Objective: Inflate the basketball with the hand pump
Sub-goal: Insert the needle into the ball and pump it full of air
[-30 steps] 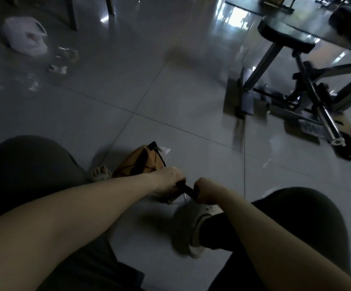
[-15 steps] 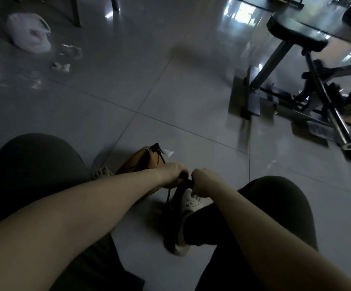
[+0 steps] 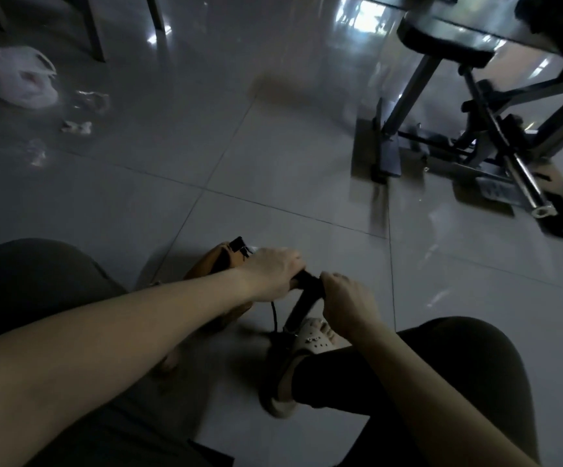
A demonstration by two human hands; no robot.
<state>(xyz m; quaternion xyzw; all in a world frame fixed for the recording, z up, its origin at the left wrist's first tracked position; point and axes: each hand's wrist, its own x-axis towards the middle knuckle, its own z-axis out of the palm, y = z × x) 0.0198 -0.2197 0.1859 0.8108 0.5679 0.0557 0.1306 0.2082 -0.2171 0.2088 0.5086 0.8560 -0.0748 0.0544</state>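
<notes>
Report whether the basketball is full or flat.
Seemingly flat: the basketball shows an angular, not round, edge, but the left forearm hides most of it.

Dim, underexposed. The only light is window glare off the glossy grey tiled floor [image 3: 273,163] at the top edge. Motion blur smears the black metal exercise bench [image 3: 448,45] and the white plastic bag [image 3: 20,77]. Left hand [image 3: 270,274], right hand [image 3: 347,305] and the black pump handle [image 3: 307,281] they grip are murky, low contrast. Soft shadow pools on the floor between the legs. Wide-angle bending at the edges.
</notes>
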